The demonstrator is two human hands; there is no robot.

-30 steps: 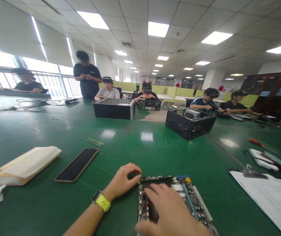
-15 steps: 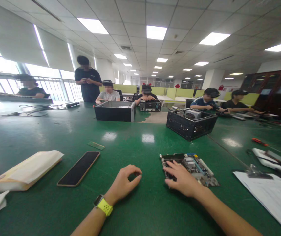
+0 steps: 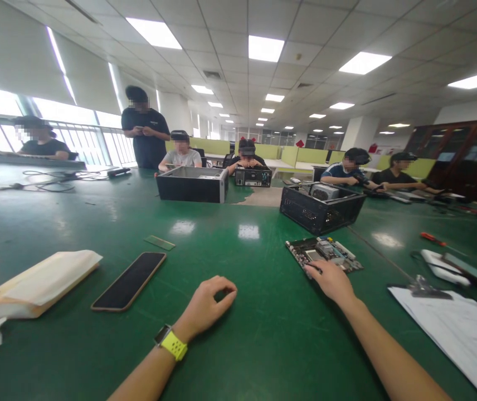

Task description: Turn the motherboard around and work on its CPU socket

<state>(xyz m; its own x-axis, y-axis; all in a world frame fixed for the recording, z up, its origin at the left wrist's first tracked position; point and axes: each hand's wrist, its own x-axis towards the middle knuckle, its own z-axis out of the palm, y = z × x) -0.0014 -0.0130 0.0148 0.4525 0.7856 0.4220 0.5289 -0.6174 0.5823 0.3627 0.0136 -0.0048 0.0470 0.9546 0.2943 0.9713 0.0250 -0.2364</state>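
Note:
A motherboard (image 3: 326, 253) lies flat on the green table, right of centre, in front of an open black computer case. My right hand (image 3: 330, 281) is at its near left edge, with the fingers closed on that edge; the fingertips are partly hidden. My left hand (image 3: 211, 303), with a watch on a yellow-green strap (image 3: 174, 346), rests on the table left of the board. Its fingers curl loosely, with a gap between thumb and forefinger and nothing seen in it. Left of that hand lies a smartphone (image 3: 130, 281).
Beyond the board stands the black computer case (image 3: 320, 209); another case (image 3: 192, 186) sits further left. A clipboard with papers (image 3: 451, 317) and a red screwdriver (image 3: 433, 239) lie right. A paper packet (image 3: 40, 281) and a thin green strip (image 3: 160, 242) lie left. Several people are around the table.
The motherboard has moved away from me and slightly right. My right hand has gone from lying spread over it to its near left edge. The left hand has barely moved.

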